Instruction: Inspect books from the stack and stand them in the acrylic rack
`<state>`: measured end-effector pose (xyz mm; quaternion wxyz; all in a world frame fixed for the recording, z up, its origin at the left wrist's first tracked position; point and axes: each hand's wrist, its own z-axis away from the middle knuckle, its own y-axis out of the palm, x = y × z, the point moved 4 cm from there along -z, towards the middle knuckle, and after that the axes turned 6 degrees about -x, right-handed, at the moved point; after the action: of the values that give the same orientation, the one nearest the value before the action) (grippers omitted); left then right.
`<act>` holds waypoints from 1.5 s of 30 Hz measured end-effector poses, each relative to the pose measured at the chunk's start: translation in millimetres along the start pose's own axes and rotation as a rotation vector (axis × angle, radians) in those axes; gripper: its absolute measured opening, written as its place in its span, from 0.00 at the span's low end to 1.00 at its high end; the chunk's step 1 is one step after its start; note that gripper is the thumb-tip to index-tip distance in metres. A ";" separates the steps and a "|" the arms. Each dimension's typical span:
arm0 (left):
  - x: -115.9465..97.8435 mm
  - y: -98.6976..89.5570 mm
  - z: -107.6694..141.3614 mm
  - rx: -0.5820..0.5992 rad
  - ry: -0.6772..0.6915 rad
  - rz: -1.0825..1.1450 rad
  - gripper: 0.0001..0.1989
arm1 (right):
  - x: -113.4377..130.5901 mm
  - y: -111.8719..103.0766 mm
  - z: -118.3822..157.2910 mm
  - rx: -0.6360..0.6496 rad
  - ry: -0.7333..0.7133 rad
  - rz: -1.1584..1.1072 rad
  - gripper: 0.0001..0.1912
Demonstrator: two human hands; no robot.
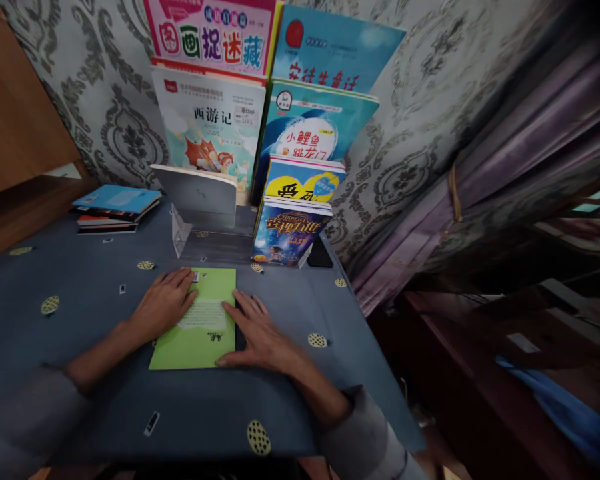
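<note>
A thin green book [200, 347] lies flat on the blue tablecloth in front of me, its text side up. My left hand [164, 303] rests on its left edge near the top, fingers stretched out over the cover. On the right edge lies my right hand [260, 333], fingers spread, thumb near the bottom corner. Neither hand grips anything. Just behind the book stands a clear tiered holder [210, 247] with several upright books, among them a dark blue one [290, 233] at the front right and a white one [210, 127] further back.
Several books [117, 200] lie stacked at the back left of the table [95, 280]. A dark phone [320, 255] lies right of the holder. Patterned wall covering [410, 153] rises behind, and a purple curtain [430, 200] hangs at the right. Wooden furniture [25, 107] borders the left.
</note>
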<state>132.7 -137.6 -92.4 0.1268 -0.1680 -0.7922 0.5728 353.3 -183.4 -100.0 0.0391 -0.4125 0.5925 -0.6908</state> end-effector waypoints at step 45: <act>-43.4 23.9 -25.5 0.052 0.466 0.383 0.25 | -32.0 -4.0 -1.1 -0.285 -0.059 -0.247 0.41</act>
<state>185.1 -126.6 -107.5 0.1989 -0.4380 -0.6807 0.5525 375.4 -164.0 -113.3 -0.0874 -0.5036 0.6278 -0.5870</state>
